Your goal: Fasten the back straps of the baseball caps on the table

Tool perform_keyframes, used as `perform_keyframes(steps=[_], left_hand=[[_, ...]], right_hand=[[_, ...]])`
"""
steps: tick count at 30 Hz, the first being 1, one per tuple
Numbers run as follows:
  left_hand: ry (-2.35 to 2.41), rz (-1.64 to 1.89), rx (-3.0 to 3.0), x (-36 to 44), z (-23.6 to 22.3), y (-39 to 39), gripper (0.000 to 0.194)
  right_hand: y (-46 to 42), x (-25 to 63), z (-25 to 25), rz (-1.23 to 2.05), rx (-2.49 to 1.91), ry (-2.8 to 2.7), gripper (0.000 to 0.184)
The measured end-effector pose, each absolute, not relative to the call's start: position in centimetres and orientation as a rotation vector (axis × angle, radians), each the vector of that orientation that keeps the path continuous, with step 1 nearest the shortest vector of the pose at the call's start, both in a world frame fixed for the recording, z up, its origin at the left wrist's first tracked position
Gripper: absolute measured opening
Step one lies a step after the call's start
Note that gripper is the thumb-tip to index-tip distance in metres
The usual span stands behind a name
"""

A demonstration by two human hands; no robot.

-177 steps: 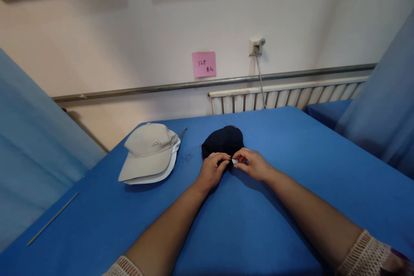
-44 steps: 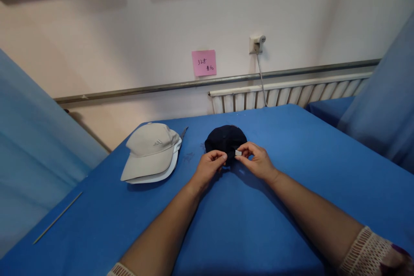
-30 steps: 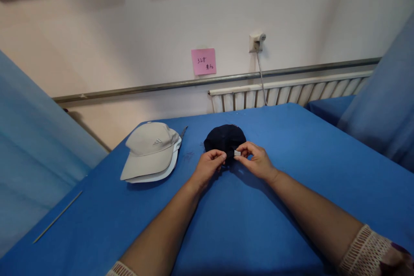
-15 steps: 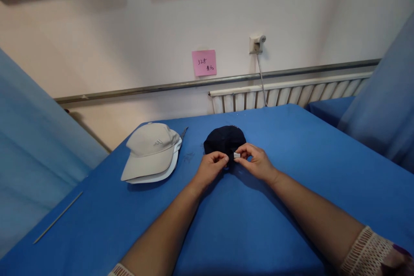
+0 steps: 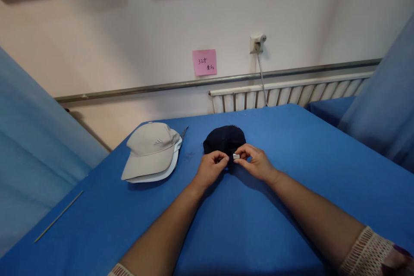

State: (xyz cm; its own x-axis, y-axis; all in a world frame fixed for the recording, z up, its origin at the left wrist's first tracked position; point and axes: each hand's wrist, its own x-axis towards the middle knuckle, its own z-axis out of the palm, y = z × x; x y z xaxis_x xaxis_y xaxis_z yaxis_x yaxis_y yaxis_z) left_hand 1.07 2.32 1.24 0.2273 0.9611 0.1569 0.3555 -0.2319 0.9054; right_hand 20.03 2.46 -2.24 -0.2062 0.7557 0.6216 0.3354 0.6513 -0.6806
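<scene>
A black cap (image 5: pixel 224 137) lies at the middle of the table, its near edge between my two hands. My left hand (image 5: pixel 213 164) is closed in a pinch at the cap's near edge, on what looks like its strap. Facing it, my right hand (image 5: pixel 254 161) pinches near a small white tag (image 5: pixel 236 156) on the same cap. The fingertips of both hands are close together, and they hide the exact spot each one grips. Left of the cap rests a light grey cap (image 5: pixel 152 144), stacked on a paler one (image 5: pixel 164 175).
A blue cloth covers the table (image 5: pixel 246 233). A thin stick (image 5: pixel 58 216) lies near its left edge. Behind stand a white radiator (image 5: pixel 287 93) and a metal rail (image 5: pixel 145 90). Blue curtains (image 5: pixel 32 151) hang on both sides. A pink note (image 5: pixel 204 62) is on the wall.
The white tag has shifted slightly left at my right fingertips. Both hands stay in nearly the same place on the black cap.
</scene>
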Motion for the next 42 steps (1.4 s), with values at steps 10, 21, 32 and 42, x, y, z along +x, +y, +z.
perform_keyframes(steps=[10,21,32,42], left_hand=[[1.264,1.027,1.804,1.22,0.84,2.14,0.024],[1.350,1.037,1.823,1.30,1.04,2.08,0.022],[1.344,0.963,1.768,1.18,0.87,2.48,0.022],[1.394,1.043,1.762,1.31,0.96,2.37,0.021]], right_hand=[[2.32,20.11,-1.96,0.509,-0.893,-1.849,0.008],[2.31,19.98,-2.11,0.500,-0.908,-1.896,0.008],[2.16,20.04,-2.09,0.506,-0.894,-1.924,0.007],[2.12,19.92,-2.02,0.520,-0.912,-1.920,0.007]])
